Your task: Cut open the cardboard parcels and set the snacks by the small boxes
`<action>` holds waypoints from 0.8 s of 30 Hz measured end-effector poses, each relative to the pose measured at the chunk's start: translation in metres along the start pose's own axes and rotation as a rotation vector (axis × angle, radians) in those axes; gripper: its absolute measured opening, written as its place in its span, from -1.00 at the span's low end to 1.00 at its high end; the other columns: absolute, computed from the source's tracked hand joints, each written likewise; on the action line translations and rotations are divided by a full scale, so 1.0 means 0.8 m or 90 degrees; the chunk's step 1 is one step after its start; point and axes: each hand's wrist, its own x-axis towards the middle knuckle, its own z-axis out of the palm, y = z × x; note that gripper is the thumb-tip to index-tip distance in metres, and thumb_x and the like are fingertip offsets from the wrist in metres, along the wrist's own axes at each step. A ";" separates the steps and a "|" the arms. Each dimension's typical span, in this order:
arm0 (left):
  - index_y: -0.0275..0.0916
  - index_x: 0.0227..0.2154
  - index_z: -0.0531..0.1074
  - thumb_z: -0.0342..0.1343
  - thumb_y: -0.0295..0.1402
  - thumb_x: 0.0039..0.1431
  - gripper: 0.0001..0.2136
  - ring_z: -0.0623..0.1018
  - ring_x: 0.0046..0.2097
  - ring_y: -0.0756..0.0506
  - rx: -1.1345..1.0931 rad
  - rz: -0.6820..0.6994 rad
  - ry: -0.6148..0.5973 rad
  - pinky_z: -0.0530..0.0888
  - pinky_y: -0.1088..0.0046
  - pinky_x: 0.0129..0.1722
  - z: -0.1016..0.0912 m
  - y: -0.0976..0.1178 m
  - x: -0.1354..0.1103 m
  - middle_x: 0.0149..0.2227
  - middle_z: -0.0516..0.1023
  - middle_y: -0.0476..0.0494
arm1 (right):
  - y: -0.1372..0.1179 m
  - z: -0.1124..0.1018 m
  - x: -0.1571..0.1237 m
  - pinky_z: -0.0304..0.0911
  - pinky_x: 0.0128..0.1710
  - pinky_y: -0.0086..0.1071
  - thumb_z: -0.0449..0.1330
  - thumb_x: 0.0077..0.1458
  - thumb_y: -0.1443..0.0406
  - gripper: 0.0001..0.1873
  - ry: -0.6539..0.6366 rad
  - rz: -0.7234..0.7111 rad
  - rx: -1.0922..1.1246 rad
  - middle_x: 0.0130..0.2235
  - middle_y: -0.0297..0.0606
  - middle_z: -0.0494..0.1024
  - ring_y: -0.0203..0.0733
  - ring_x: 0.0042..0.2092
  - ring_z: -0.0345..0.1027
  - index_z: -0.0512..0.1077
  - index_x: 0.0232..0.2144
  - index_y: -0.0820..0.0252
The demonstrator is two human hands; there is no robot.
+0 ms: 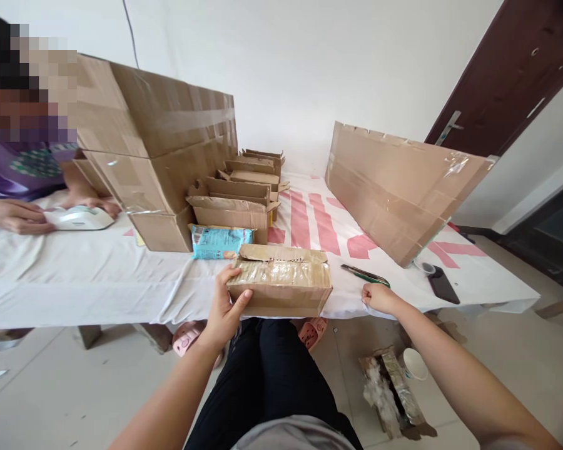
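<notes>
A small cardboard box (281, 300), its upper side covered with shiny clear tape, sits at the table's front edge. My left hand (225, 306) grips its left end, thumb on the near side and fingers over the top. To the right, my right hand (379, 297) is closed at the table edge; whatever its curled fingers may hold is hidden. A green utility knife (366, 275) lies just beyond that hand, its tip pointing left. Behind the box's left end is a blue printed packet (221, 242).
Tall stacked cartons (169, 144) stand left, beside a row of small open boxes (234, 212). A large cardboard panel (403, 187) leans at right, near a phone (443, 284). Another person's hands hold a white device (79, 217) at far left. A torn box (394, 394) lies on the floor.
</notes>
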 end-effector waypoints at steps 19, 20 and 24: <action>-0.16 0.07 0.18 0.02 -0.13 0.24 -0.60 0.19 0.28 -0.29 0.010 -0.004 0.002 0.15 -0.04 0.24 0.000 -0.003 0.000 0.15 0.23 -0.26 | -0.171 -0.131 0.019 0.33 -0.11 -0.28 0.19 0.05 0.46 -0.77 0.208 -0.422 0.161 -0.18 -0.28 0.54 -0.20 -0.14 0.40 0.51 -0.25 0.10; -0.15 0.07 0.18 0.02 -0.13 0.24 -0.60 0.20 0.27 -0.29 0.011 -0.003 -0.005 0.16 -0.04 0.24 -0.001 -0.002 0.000 0.15 0.23 -0.27 | -0.180 -0.133 0.022 0.31 -0.08 -0.24 0.18 0.04 0.50 -0.74 0.208 -0.485 0.132 -0.18 -0.27 0.53 -0.17 -0.12 0.38 0.53 -0.26 0.09; -0.16 0.06 0.19 0.01 -0.13 0.25 -0.61 0.23 0.25 -0.28 0.011 -0.003 -0.016 0.18 0.00 0.23 -0.004 0.004 0.002 0.13 0.25 -0.27 | -0.197 -0.133 0.032 0.27 -0.05 -0.17 0.16 0.04 0.56 -0.70 0.213 -0.646 -0.023 -0.15 -0.21 0.50 -0.12 -0.07 0.30 0.56 -0.35 0.09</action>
